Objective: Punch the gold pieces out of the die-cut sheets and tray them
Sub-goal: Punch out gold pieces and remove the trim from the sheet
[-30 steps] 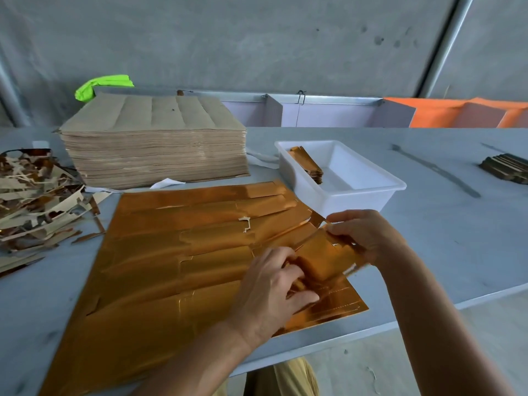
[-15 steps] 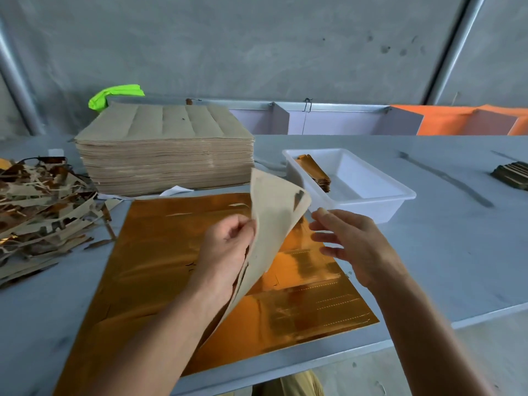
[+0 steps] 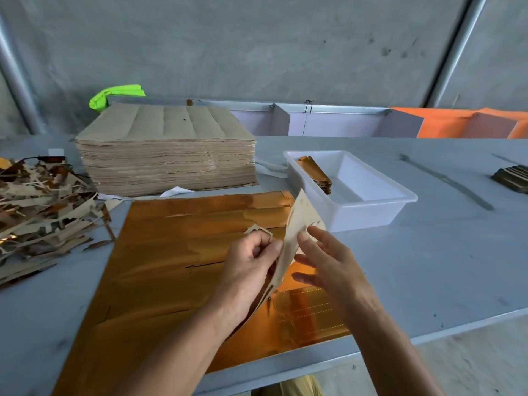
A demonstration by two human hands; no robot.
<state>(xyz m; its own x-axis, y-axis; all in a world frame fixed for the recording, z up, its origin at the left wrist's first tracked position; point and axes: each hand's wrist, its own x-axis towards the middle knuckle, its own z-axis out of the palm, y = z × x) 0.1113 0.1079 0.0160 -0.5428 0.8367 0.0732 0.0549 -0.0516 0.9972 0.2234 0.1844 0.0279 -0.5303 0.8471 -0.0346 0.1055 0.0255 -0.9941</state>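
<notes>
A large gold die-cut sheet (image 3: 171,261) lies flat on the grey table in front of me. My left hand (image 3: 248,270) pinches a punched-out piece (image 3: 297,224), held upright with its tan back facing me. My right hand (image 3: 331,267) hovers just right of the piece, fingers spread and straight, fingertips near its edge. A white plastic tray (image 3: 380,208) stands to the right behind the sheet, with a short stack of gold pieces (image 3: 314,175) leaning at its left end.
A tall stack of tan sheets (image 3: 168,158) sits behind the gold sheet. A heap of offcut scrap (image 3: 37,207) covers the left side. Another small dark stack (image 3: 513,178) lies far right. The table's front edge (image 3: 428,335) runs close below my hands.
One second ago both hands worked the piece loose at the sheet's right edge. My left hand then lifted it clear, tan side up, and my right hand let go and opened.
</notes>
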